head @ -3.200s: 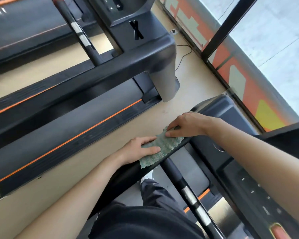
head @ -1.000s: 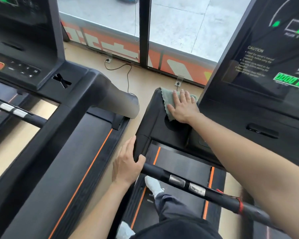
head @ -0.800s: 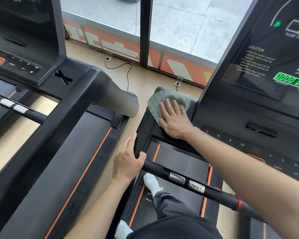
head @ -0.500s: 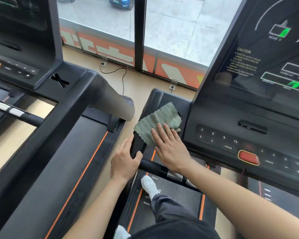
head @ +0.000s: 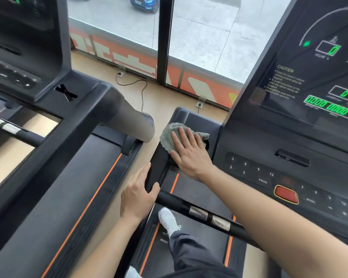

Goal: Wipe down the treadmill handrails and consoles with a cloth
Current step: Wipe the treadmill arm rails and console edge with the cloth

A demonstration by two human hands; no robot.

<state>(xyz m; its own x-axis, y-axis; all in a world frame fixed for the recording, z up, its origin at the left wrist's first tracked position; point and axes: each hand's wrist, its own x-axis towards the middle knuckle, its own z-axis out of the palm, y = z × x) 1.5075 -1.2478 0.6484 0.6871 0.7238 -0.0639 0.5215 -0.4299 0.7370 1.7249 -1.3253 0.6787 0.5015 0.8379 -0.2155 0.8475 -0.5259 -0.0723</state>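
Observation:
A grey-green cloth (head: 169, 135) lies bunched on the black left tray of the treadmill console (head: 191, 118), over a round cup recess. My right hand (head: 189, 153) lies flat on the cloth with the fingers spread, pressing it down. My left hand (head: 139, 195) grips the left handrail (head: 156, 167) where the front crossbar (head: 199, 213) meets it. The console's keypad (head: 257, 173) with a red stop button (head: 286, 194) and the lit display (head: 319, 77) stand to the right of the cloth.
A second treadmill (head: 72, 157) stands close on the left, its handrail end (head: 133, 123) near the cloth. A window wall (head: 163, 41) with floor sockets and a cable (head: 141, 87) lies ahead. My leg and white shoe (head: 169, 219) are on the belt below.
My right hand slid the cloth from the tray's far corner back toward the crossbar, then forward again onto the cup recess. The left hand has stayed on the handrail.

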